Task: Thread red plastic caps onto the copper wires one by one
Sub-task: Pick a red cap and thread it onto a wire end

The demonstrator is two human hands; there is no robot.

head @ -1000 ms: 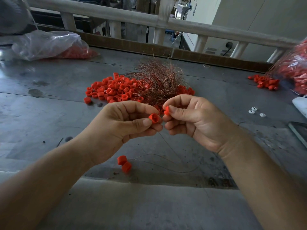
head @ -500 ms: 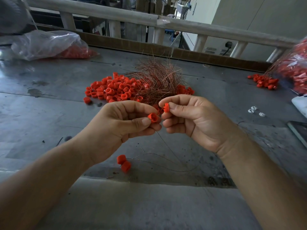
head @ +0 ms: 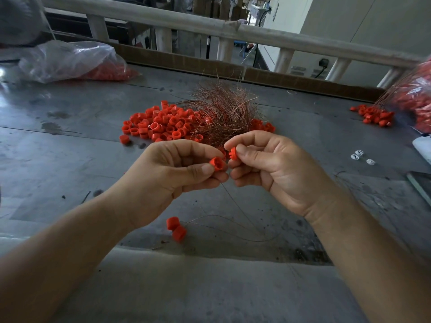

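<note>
My left hand pinches a red plastic cap between thumb and fingers, its open end facing me. My right hand pinches a second red cap just up and right of the first; the two caps are a small gap apart. A thin copper wire hangs down from between my hands and curls over the table to two threaded red caps. Behind my hands lie a pile of loose red caps and a tangled bundle of copper wires.
A clear plastic bag with red caps lies at the back left. Another bag of caps and a small heap of caps sit at the right. Small white pieces lie right of my hands. A wooden railing borders the grey table.
Both hands have stayed nearly still. The cap in my right hand has lifted slightly, and both caps have turned a little between the fingers.
</note>
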